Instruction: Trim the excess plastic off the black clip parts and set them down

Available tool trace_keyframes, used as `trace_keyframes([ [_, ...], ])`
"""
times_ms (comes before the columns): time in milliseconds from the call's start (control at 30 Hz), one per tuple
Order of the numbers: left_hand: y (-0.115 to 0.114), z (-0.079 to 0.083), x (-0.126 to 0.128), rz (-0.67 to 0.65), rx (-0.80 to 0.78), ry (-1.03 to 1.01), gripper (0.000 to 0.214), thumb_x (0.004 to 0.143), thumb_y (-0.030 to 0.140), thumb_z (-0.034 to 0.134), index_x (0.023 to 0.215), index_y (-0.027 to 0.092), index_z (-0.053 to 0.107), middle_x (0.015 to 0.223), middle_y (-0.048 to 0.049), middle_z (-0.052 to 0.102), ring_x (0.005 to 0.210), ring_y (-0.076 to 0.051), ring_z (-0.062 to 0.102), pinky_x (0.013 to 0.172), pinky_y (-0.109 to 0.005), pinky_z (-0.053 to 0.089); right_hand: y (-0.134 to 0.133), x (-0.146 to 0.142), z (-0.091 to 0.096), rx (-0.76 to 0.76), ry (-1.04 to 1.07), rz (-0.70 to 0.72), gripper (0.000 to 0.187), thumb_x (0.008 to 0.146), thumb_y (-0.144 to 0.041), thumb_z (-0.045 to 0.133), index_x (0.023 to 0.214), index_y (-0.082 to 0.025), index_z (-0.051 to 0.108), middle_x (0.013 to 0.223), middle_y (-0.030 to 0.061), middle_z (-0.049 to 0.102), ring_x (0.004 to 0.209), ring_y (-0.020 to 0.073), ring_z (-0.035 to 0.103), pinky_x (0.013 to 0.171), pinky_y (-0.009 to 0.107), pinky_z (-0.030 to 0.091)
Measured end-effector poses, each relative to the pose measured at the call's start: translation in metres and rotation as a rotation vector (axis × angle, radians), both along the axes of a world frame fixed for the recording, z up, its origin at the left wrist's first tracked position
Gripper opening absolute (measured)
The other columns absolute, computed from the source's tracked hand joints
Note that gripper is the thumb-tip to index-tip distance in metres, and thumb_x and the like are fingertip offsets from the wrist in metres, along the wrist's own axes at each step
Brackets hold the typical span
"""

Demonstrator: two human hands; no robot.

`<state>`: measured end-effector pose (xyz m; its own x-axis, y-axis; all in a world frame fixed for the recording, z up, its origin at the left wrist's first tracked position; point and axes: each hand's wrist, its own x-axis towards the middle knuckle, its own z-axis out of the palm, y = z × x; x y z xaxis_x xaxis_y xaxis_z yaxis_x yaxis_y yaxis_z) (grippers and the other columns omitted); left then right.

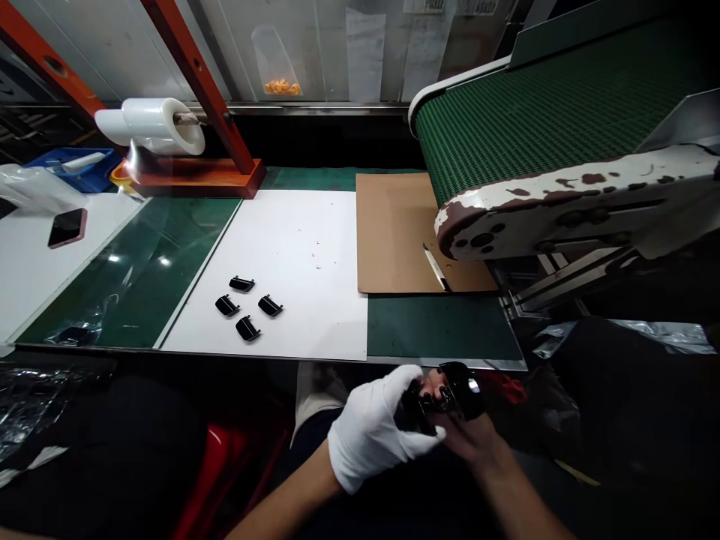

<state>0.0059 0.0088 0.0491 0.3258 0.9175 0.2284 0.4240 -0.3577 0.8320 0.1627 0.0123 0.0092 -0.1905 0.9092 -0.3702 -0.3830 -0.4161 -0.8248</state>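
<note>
My left hand [372, 421], in a white glove, is closed round a small dark plastic part [416, 409] below the table's front edge. Just beside it my bare right hand [469, 439] grips a glossy black plastic part [466, 390] with a curved, shiny face. The two parts are close together, and I cannot tell whether they touch. Fingers of the right hand are partly hidden behind its part. Several small black plastic pieces with short prongs [247, 328] lie in a loose group on the white sheet [315, 262], left of my hands.
A green conveyor belt [529, 120] with a chipped white frame reaches in from the right. Under its end lies cardboard [394, 232] with a pen [436, 266]. A plastic film roll [160, 124] hangs on an orange stand [196, 176]. A phone [68, 227] lies far left.
</note>
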Motion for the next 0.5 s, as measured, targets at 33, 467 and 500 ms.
trace_keyframes([
  [33, -0.001, -0.001, 0.001, 0.02, 0.027, -0.035, 0.054, 0.067, 0.025, 0.075, 0.116, 0.022, 0.053, 0.102, -0.0008, 0.071, 0.087, -0.016, 0.069, 0.08, -0.02, 0.055, -0.003, -0.007, -0.005, -0.003, 0.011, -0.02, 0.043, 0.051, -0.066, 0.077, 0.055, -0.026, 0.062, 0.061, 0.0023, 0.065, 0.067, 0.0245, 0.064, 0.067, 0.04, 0.053],
  [467, -0.009, -0.025, 0.002, 0.157, 0.057, -0.202, 0.066, 0.067, 0.036, 0.077, 0.125, 0.017, 0.051, 0.117, -0.0094, 0.067, 0.103, -0.024, 0.066, 0.093, -0.033, 0.055, -0.011, -0.03, -0.014, 0.022, -0.011, -0.066, 0.04, 0.053, -0.067, 0.076, 0.062, -0.03, 0.066, 0.071, 0.0016, 0.072, 0.067, 0.0256, 0.067, 0.067, 0.043, 0.053],
  [500, -0.009, -0.026, 0.002, 0.15, 0.045, -0.215, 0.067, 0.067, 0.036, 0.077, 0.125, 0.017, 0.051, 0.117, -0.0093, 0.067, 0.104, -0.024, 0.066, 0.093, -0.033, 0.055, -0.011, -0.03, -0.013, 0.034, -0.026, -0.066, 0.041, 0.053, -0.068, 0.075, 0.062, -0.03, 0.066, 0.07, 0.0017, 0.072, 0.064, 0.0253, 0.067, 0.066, 0.043, 0.053],
])
